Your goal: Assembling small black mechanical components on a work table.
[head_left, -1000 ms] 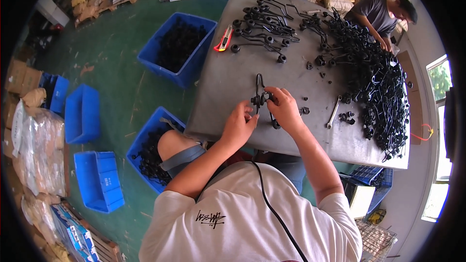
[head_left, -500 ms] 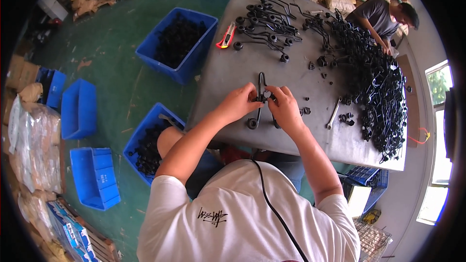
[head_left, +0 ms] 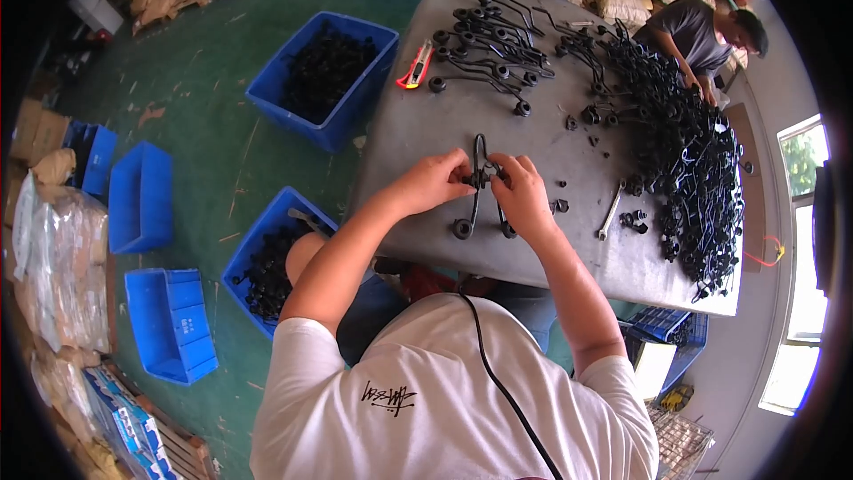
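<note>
In front of me on the table, a black bent metal rod (head_left: pixel 481 144) stands out with a narrow loop at its far end. One round bushing end (head_left: pixel 462 228) lies toward the table's near edge; a second end shows beside my right wrist. My left hand (head_left: pixel 437 181) is closed, thumb and fingers pinching a small black fitting at the rod's middle. From the other side my right hand (head_left: pixel 522 191) is closed around the rod's middle, its fingertips partly hiding what they grip. A few small black clamps (head_left: pixel 559 205) lie right of this hand.
On the grey table (head_left: pixel 418 138) lie a red utility knife (head_left: pixel 416 65), a row of black rods (head_left: pixel 493 40), a wrench (head_left: pixel 610 212) and a large heap of rods (head_left: pixel 689 160). Blue bins (head_left: pixel 267 280) of black parts stand at left. Two people work across the table.
Both hands stay at the rod's middle with small finger shifts. The rod's second end now shows more clearly beside my right hand.
</note>
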Action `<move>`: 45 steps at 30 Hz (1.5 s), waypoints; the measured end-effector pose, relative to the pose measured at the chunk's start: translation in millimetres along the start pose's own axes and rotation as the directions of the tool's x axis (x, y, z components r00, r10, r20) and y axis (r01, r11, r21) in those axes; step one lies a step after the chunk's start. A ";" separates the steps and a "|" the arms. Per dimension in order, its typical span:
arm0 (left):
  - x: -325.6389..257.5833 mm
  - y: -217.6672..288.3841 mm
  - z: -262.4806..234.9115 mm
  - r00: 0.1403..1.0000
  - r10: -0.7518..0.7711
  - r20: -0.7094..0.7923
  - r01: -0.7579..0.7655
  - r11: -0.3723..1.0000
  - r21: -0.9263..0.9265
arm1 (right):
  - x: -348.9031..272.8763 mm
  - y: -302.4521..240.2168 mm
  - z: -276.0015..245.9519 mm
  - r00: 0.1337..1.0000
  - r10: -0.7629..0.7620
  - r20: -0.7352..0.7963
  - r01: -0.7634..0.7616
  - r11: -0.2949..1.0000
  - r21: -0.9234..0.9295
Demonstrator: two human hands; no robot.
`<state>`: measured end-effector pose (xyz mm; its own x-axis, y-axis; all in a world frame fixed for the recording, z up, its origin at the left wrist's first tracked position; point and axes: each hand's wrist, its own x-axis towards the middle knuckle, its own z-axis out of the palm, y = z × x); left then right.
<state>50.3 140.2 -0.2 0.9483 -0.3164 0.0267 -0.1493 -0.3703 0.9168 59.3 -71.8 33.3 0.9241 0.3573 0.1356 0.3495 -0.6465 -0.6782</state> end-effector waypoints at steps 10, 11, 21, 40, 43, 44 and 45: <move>6.9 -1.8 -3.8 0.989 0.143 0.038 -0.145 0.988 0.056 | -7.2 -3.8 9.5 0.999 -0.030 -0.031 0.031 0.999 0.017; 7.5 -1.2 -3.7 0.988 0.152 0.033 -0.154 0.987 0.052 | -9.6 1.8 15.2 0.995 -0.049 -0.086 0.049 0.999 -0.009; 14.0 14.9 20.4 0.970 0.245 -0.004 -0.230 0.914 0.334 | -18.5 -0.3 11.9 0.986 0.152 -0.066 -0.143 0.982 0.122; 11.1 27.6 10.1 0.997 0.052 0.054 -0.062 0.976 0.210 | -68.2 90.6 -41.2 0.989 0.043 -0.138 -0.090 0.932 -0.351; 10.1 29.0 10.6 0.998 0.032 0.060 -0.044 0.977 0.207 | -61.2 89.8 -42.6 0.990 0.108 -0.093 -0.137 0.908 -0.395; 9.9 28.8 10.5 0.998 0.021 0.063 -0.033 0.978 0.205 | -59.8 91.6 -43.4 0.985 0.137 -0.102 -0.165 0.914 -0.369; 9.5 29.4 10.5 0.998 0.023 0.060 -0.035 0.978 0.206 | -58.9 93.7 -45.7 0.980 0.166 -0.108 -0.194 0.918 -0.345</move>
<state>52.0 117.1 22.8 0.9261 -0.3764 0.0237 -0.2367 -0.5311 0.8136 44.7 -184.2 -5.2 0.9805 0.1699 0.0983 0.1953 -0.8955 -0.3999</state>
